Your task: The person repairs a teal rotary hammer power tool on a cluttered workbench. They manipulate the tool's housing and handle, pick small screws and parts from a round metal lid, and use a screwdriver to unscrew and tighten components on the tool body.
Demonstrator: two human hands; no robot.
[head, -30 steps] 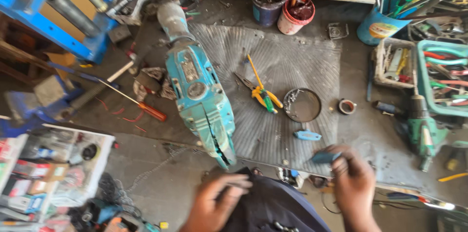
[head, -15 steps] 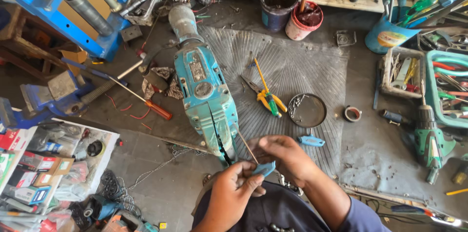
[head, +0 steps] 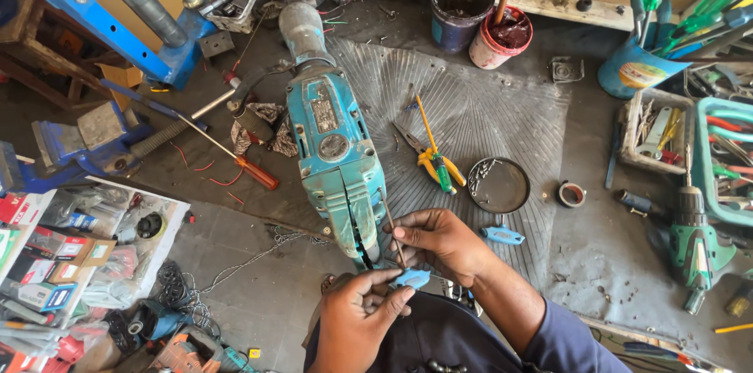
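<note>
Workshop floor seen from above. The right hand (head: pixel 439 243) pinches a thin metal rod (head: pixel 390 225) upright between thumb and fingertips, its upper end beside the rear of a large teal demolition hammer (head: pixel 333 149) lying lengthwise on a grey ribbed rubber mat (head: pixel 502 106). The left hand (head: pixel 357 318), its grip pressed together, pinches a small blue plastic piece (head: pixel 413 278) just below the right hand (both hands sit at the hammer's handle end). On the mat lie yellow-handled pliers (head: pixel 434 161) and a round black lid holding screws (head: pixel 499 184); a red-handled screwdriver (head: pixel 235 157) lies left of the hammer.
</note>
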